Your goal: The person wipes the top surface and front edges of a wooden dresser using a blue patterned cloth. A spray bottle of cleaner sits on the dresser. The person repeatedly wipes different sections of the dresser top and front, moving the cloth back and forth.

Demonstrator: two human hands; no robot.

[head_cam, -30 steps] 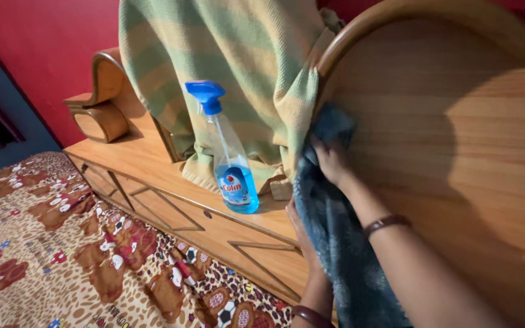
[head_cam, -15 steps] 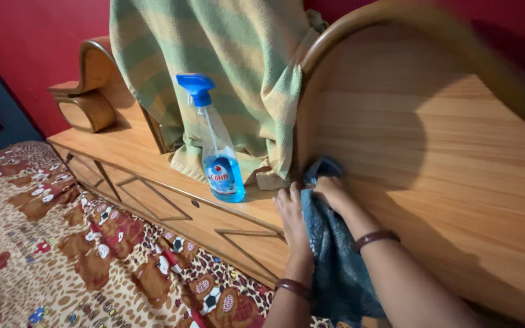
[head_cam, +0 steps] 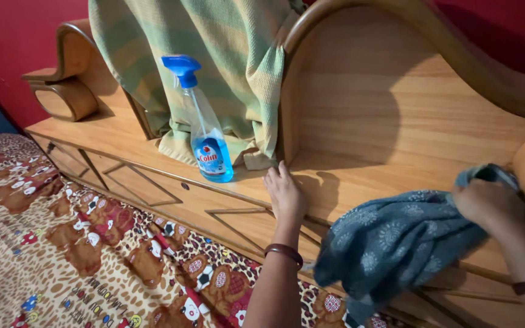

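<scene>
Head view: two hands, one cloth, one spray bottle. Right hand [head_cam: 487, 203] at right of frame, fingers closed around one blue patterned cloth [head_cam: 399, 240], bunched and hanging against the wooden headboard [head_cam: 384, 109]. Left hand [head_cam: 285, 193] at centre, fingers spread flat on the headboard shelf [head_cam: 123, 143]. One blue spray bottle [head_cam: 205, 130] upright, left of centre, just beside one green striped towel [head_cam: 214, 54]. One patterned bedsheet [head_cam: 50, 255], lower left.

Bare wooden headboard ledge [head_cam: 360, 176] lies open between left hand [head_cam: 285, 193] and right hand [head_cam: 486, 201]. Blue-capped clear spray bottle [head_cam: 205, 130] and draped green striped towel [head_cam: 214, 67] block the ledge's left stretch.
</scene>
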